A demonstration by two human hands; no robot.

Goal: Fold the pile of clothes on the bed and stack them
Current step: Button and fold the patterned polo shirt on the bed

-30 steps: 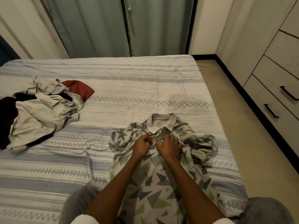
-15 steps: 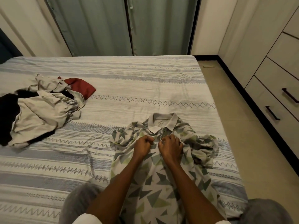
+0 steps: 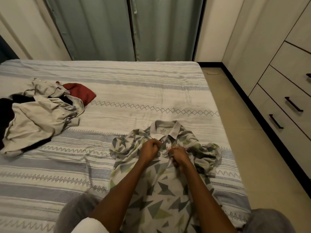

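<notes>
Clothes waiting to be folded lie in two places on the striped bed (image 3: pixel 134 91): a patterned polo shirt (image 3: pixel 161 190) spread face-up near the bed's right edge in front of the person, and an untidy heap (image 3: pixel 38 118) well apart on the left side. Both hands work at the shirt's placket just below the grey collar (image 3: pixel 165 130). The left hand (image 3: pixel 149 150) is curled, its fingers pinching the left edge of the opening; the right hand (image 3: pixel 179 156) is likewise curled, pinching the opposite edge (whether a button sits between the fingertips is too small to tell). Judged from how things lie, the job is barely begun: no folded garment and no stack appears anywhere on the bed, and the shirt itself has not yet been folded, only laid out with its front upward. Its right sleeve (image 3: pixel 207 158) is bunched in a crumpled mound beside the body, and the left shoulder is rumpled too. The shirt is white with grey and pale green triangles, thin and limp by the look of its creases. The heap holds beige, black and dark red (image 3: pixel 80 92) pieces tangled together, all still to be sorted, folded and stacked. Curtains (image 3: pixel 127 27) hang beyond the bed, and drawers (image 3: pixel 286 101) line the right wall.
</notes>
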